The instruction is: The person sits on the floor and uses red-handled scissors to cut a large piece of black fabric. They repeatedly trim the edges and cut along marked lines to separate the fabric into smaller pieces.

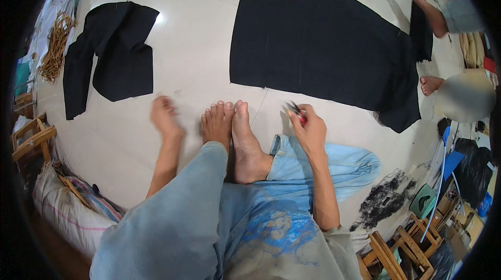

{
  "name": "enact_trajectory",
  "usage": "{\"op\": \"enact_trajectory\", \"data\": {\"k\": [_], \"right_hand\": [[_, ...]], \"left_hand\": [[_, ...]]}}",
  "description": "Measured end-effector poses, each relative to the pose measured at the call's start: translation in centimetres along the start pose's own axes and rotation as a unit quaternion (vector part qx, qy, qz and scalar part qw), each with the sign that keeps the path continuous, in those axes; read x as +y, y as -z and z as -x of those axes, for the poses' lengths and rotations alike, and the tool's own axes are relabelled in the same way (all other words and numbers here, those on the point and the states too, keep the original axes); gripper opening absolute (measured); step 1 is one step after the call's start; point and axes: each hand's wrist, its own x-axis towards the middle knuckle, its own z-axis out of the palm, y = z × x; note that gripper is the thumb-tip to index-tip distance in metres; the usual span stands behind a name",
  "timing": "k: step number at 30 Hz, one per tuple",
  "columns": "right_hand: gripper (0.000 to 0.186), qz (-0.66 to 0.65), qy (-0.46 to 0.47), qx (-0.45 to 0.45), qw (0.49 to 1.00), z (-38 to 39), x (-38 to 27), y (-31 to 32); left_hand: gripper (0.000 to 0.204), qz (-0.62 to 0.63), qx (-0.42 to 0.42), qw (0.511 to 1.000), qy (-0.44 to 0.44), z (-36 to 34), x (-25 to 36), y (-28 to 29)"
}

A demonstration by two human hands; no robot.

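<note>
My right hand (pixel 311 129) is closed around small thread snips (pixel 300 115) with a red handle and dark pointed blades, held over the floor beside my bare feet. Motion blurs my left hand (pixel 166 117), which is low over the floor left of my feet; its fingers look partly curled, and nothing shows clearly in them. Just beyond it lies a black garment piece (pixel 122 53), folded over itself with a long strip at its left. A larger black cloth panel (pixel 308 40) is spread flat beyond my right hand, its right end bunched up.
At the right, another person's bare foot (pixel 431 85) rests beside the panel. Brown cords (pixel 56 45) hang over white cloth at the left. A wooden frame (pixel 34 138) and a stuffed sack (pixel 70 209) stand below. Black scraps (pixel 385 199) and wooden stools (pixel 402 246) are at the lower right.
</note>
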Motion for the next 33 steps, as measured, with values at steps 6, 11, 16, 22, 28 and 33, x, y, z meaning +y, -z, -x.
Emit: {"op": "enact_trajectory", "data": {"k": [6,11,16,22,28,33], "right_hand": [[0.029,-0.099,-0.068,0.075,0.990,-0.6,4.3,1.2],[0.034,-0.119,0.054,0.072,0.989,-3.7,4.3,-0.5],[0.039,-0.064,0.129,0.100,0.984,-3.5,4.4,-1.7],[0.028,-0.200,-0.070,0.164,0.963,-2.7,3.2,0.5],[0.042,-0.095,-0.103,0.074,0.987,0.2,5.9,1.6],[0.038,-0.050,-0.045,0.046,0.997,-0.1,4.2,1.9]], "left_hand": [[0.035,-0.220,-0.200,0.898,-0.325,4.0,4.1,-0.8],[0.045,-0.261,-0.540,0.596,-0.533,10.3,3.7,-14.0],[0.044,-0.349,-0.568,0.522,-0.533,10.9,-1.1,-19.1],[0.022,-0.330,-0.555,0.505,-0.573,11.0,-3.1,-20.9],[0.012,-0.303,-0.564,0.549,-0.537,11.0,-3.5,-21.1],[0.015,-0.262,-0.590,0.601,-0.471,10.4,-3.1,-21.0]]}}
